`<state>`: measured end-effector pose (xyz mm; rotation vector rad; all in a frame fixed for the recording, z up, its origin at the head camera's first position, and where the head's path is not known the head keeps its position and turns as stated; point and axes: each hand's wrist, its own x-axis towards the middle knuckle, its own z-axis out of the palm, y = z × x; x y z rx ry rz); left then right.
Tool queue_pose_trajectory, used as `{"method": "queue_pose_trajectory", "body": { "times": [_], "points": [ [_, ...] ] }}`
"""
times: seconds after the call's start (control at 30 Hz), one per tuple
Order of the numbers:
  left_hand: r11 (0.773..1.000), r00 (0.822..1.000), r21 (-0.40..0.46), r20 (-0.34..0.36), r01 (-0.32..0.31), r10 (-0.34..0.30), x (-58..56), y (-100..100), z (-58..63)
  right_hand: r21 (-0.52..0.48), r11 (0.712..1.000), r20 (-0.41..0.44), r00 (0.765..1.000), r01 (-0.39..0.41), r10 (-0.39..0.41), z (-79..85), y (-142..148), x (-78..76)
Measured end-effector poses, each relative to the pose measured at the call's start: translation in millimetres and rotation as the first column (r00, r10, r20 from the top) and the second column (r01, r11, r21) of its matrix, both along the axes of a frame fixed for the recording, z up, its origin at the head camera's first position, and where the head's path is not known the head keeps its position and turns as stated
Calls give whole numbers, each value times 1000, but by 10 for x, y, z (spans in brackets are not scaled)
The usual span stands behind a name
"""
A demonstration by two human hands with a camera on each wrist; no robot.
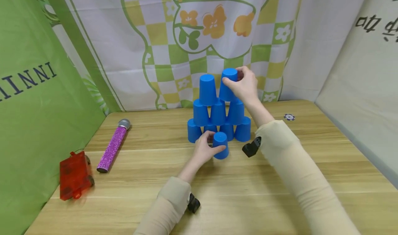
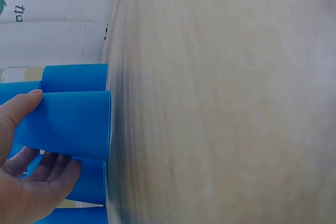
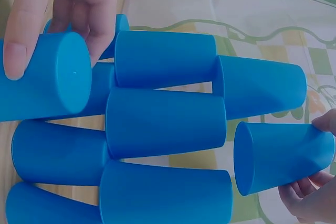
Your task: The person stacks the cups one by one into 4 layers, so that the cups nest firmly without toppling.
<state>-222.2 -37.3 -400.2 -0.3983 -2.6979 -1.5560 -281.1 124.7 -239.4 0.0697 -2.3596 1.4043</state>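
Upside-down blue plastic cups form a stack with several in the bottom row, three in the middle row (image 1: 218, 114) and one cup (image 1: 207, 91) on the third level. My right hand (image 1: 247, 84) pinches another blue cup (image 1: 226, 92) by its sides, thumb in front, beside that third-level cup. In the right wrist view this held cup (image 3: 283, 156) is tilted, its rim apart from the cups below. Low in front of the bottom row, my left hand (image 1: 202, 148) grips an upside-down blue cup (image 1: 221, 148) between thumb and fingers; its closed end shows in the right wrist view.
On the table's left lie a purple glittery microphone (image 1: 113, 147) and a red translucent toy car (image 1: 74, 176). A poker chip (image 1: 289, 117) lies at the back right. A patterned curtain (image 1: 174, 55) hangs right behind the stack; green and white cloths flank the table.
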Motion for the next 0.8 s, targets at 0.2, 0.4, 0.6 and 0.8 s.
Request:
{"method": "queue_pose_trajectory", "body": {
  "times": [0.2,0.4,0.6,0.8],
  "points": [
    [1000,1000,-4,1,-1,1,3,5,3,6,1000,-9,1000,10,-10,-56,-42,-20],
    [1000,1000,1,-1,1,-1,0,-1,0,-4,1000,-7,1000,9,-9,-132,-63,-45],
    [1000,1000,11,4,2,-2,-5,-5,-7,7,1000,-8,1000,6,-6,-144,-62,-48],
    [1000,1000,13,10,1,-1,3,-4,-7,21,1000,2,1000,4,-4,-138,-55,-42]
  ]
}}
